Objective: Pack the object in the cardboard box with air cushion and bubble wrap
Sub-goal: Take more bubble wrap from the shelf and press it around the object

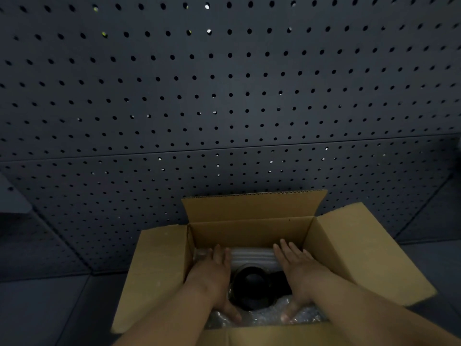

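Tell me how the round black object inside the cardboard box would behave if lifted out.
The round black object looks domed and glossy, so it may slip or roll once free. It seems rigid rather than floppy. Weight is unclear, but both hands flanking it hint at some bulk.

The bench (45,308) is a dark blue-grey surface with faint seams running across it, seen along the bottom and at both lower sides of the head view. It meets a dark perforated back panel (224,96) at its far edge. One thing stands directly on it: an open cardboard box (154,275), brown and corrugated, set near the front edge and a little right of centre. The box's four flaps are folded outward, the left and right ones spreading over the bench, the far one standing up against the panel.
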The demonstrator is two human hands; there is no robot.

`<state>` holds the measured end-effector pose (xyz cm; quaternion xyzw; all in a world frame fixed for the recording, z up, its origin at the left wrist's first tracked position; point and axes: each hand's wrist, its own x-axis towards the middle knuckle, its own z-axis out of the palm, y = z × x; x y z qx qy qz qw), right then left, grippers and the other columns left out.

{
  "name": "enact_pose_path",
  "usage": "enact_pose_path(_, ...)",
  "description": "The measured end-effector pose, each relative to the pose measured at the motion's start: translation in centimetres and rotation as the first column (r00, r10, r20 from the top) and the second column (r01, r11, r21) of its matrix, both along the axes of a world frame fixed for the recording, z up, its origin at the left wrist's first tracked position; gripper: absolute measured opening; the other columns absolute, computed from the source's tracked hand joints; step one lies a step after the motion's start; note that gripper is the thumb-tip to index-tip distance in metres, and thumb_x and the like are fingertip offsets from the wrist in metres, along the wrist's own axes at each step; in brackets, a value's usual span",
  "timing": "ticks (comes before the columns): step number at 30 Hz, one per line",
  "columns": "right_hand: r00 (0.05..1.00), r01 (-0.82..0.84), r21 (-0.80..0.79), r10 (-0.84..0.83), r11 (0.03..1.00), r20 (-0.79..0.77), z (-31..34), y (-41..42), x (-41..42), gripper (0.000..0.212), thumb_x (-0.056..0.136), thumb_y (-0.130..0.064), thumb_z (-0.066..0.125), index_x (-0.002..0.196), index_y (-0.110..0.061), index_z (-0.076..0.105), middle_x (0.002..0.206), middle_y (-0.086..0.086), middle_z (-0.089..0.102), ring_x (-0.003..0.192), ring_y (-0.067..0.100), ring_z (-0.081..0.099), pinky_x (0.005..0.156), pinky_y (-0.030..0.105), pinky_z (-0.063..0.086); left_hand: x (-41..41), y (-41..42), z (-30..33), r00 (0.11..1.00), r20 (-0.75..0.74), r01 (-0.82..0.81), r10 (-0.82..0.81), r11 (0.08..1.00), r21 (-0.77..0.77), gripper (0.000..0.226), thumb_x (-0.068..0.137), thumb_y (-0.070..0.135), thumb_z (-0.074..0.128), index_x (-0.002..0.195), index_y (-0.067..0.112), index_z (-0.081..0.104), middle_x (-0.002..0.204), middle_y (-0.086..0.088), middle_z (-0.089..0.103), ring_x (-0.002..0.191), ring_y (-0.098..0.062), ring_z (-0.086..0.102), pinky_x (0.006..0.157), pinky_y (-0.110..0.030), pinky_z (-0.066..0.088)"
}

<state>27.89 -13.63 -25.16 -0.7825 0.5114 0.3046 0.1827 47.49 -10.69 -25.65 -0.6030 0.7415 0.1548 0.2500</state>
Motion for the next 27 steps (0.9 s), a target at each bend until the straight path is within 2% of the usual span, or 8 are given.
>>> enact_pose_path(4, 1.000, 0.010, -0.002, -0.010, 1.000, 0.010, -0.3, -0.1, -0.1, 0.142, 0.064, -0.060, 0.076, 0.144, -0.013, -0.031, 0.153, 0.006, -0.035, 0.145, 0.026, -0.024, 0.120, 0.040, -0.009, -0.1, -0.2, -0.2, 1.000, 0.006, 0.006, -0.007, 1.000, 0.025, 0.141, 0.061, 0.070, 0.071, 0.148, 0.003, -0.018, 0.158, -0.019, -0.012, 0.145, -0.038, 0.010, 0.118, -0.042, 0.020)
enact_pose_path(14, 0.998, 0.022, -0.012, -0.023, 1.000, -0.066, 0.4, 0.0, 0.4, 0.139, 0.067, -0.055, 0.077, 0.143, -0.017, -0.033, 0.153, 0.007, -0.035, 0.145, 0.030, -0.021, 0.121, 0.042, -0.002, 0.1, 0.5, 0.1, 1.000, 0.019, -0.005, 0.006, 0.998, -0.058, 0.140, 0.061, 0.074, 0.068, 0.148, 0.005, -0.017, 0.158, -0.019, -0.010, 0.146, -0.036, -0.002, 0.119, -0.046, 0.002)
enact_pose_path(22, 0.995, 0.072, -0.015, -0.073, 0.997, -0.066, -0.6, 0.2, 0.6, 0.143, 0.065, -0.054, 0.079, 0.142, -0.017, -0.035, 0.151, 0.008, -0.038, 0.144, 0.030, -0.025, 0.120, 0.043, -0.005, -0.1, 0.4, -0.5, 0.999, 0.041, -0.003, 0.005, 0.999, -0.040, 0.141, 0.061, 0.074, 0.068, 0.148, 0.005, -0.018, 0.158, -0.020, -0.012, 0.146, -0.039, -0.001, 0.119, -0.047, 0.005)
enact_pose_path(27, 0.998, 0.063, 0.012, -0.063, 0.998, -0.029, 0.1, 0.0, 0.3, 0.140, 0.067, -0.052, 0.079, 0.143, -0.018, -0.034, 0.152, 0.006, -0.037, 0.145, 0.029, -0.024, 0.120, 0.041, -0.003, 0.3, 0.1, 0.1, 1.000, 0.013, 0.002, -0.002, 1.000, -0.027, 0.139, 0.061, 0.074, 0.068, 0.149, 0.007, -0.017, 0.159, -0.017, -0.013, 0.147, -0.034, -0.003, 0.120, -0.044, 0.003)
